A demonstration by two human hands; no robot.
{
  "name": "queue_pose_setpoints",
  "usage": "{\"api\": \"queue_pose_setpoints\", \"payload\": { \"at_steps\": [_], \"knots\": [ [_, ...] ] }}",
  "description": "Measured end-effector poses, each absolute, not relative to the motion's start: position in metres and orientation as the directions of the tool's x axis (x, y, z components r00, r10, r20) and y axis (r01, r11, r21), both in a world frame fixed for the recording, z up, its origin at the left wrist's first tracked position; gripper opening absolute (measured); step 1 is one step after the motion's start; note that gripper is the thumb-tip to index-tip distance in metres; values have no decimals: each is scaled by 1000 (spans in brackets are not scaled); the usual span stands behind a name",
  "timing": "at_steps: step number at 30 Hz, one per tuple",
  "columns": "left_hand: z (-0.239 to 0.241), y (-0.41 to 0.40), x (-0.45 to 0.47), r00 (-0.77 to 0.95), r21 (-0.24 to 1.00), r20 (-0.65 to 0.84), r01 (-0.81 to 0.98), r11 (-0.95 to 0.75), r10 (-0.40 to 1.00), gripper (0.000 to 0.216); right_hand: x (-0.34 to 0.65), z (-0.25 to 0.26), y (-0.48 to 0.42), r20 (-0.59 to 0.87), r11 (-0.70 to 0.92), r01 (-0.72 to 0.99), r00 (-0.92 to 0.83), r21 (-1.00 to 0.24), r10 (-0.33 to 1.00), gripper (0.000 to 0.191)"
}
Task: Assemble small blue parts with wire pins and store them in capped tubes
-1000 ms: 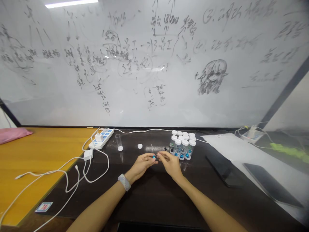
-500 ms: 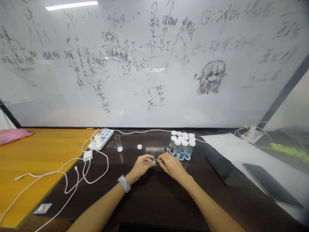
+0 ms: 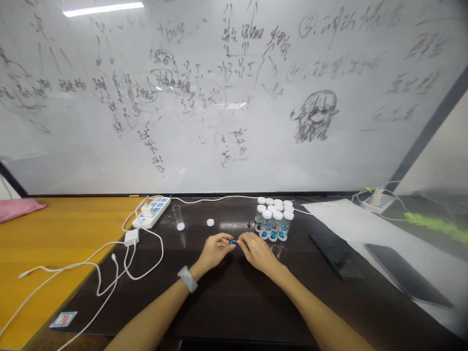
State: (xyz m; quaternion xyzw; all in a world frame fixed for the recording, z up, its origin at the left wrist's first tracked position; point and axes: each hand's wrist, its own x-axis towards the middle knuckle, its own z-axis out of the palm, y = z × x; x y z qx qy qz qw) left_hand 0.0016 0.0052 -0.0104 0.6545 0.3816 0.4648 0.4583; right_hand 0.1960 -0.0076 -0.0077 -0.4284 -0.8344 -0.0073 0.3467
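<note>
My left hand [image 3: 215, 251] pinches a small blue piece [image 3: 231, 242] between thumb and fingertips, just above the dark table. The piece is too small for me to tell its kind. From the right, my right hand [image 3: 255, 249] closes its fingertips on a thin light-coloured stick [image 3: 236, 241] that meets the blue piece. Beyond my hands lies a white round cap [image 3: 210, 222]. A clear tube [image 3: 177, 214] stands to its left on a white base. Close by my right hand are several capped clear tubes [image 3: 277, 226] with blue pieces inside.
A white power strip [image 3: 155, 210] with tangled white cables [image 3: 163, 248] lies on the left. To the right are a black phone [image 3: 336, 256], a white sheet [image 3: 340, 219] and a dark flat device [image 3: 405, 273]. A whiteboard [image 3: 204, 161] rises behind the table.
The view has shifted slightly, so the scene sits a little further left. A thin upright rod above the blue piece no longer shows clearly. Both hands keep their pinch in nearly the same place.
</note>
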Motion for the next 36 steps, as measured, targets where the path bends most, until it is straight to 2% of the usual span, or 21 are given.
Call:
{"api": "queue_pose_setpoints", "payload": {
  "at_steps": [4, 7, 9, 15, 18, 20, 23, 26, 29, 32, 36],
  "knots": [
    [-9, 5, 0, 283, 950, 264, 91, -299, 922, 32, 197, -10, -4, 560, 612, 673, -341, -414, 755, 21],
    [-11, 7, -2, 291, 958, 247, 71, -279, 924, 35, 199, -9, -3, 559, 629, 651, -358, -425, 748, 21],
    [-13, 8, -3, 314, 973, 205, 36, -227, 927, 37, 200, -7, -3, 579, 672, 654, -415, -346, 702, 20],
    [-11, 7, -3, 353, 994, 106, -55, -92, 930, 42, 202, 0, -9, 584, 727, 687, -600, 25, 546, 25],
    [-7, 6, -5, 383, 997, 70, -64, -49, 921, 40, 203, 3, -14, 564, 741, 661, -659, 118, 498, 27],
    [-4, 5, -6, 406, 997, 43, -78, -12, 913, 39, 204, 3, -15, 558, 758, 639, -679, 131, 477, 28],
    [-1, 5, -7, 417, 996, 37, -91, 1, 908, 38, 203, -2, -13, 610, 770, 638, -621, 30, 492, 27],
    [-3, 6, -8, 401, 993, 86, -107, -47, 912, 39, 199, -8, -9, 662, 717, 659, -435, -227, 610, 24],
    [-7, 7, -8, 372, 990, 135, -85, -111, 918, 40, 193, -11, -6, 602, 646, 643, -342, -410, 722, 26],
    [-9, 7, -6, 355, 985, 163, -14, -169, 921, 39, 189, -12, -7, 547, 604, 656, -332, -453, 769, 25],
    [-9, 7, -4, 373, 983, 151, 40, -178, 915, 38, 190, -13, -8, 533, 577, 684, -315, -447, 785, 17]
  ]
}}
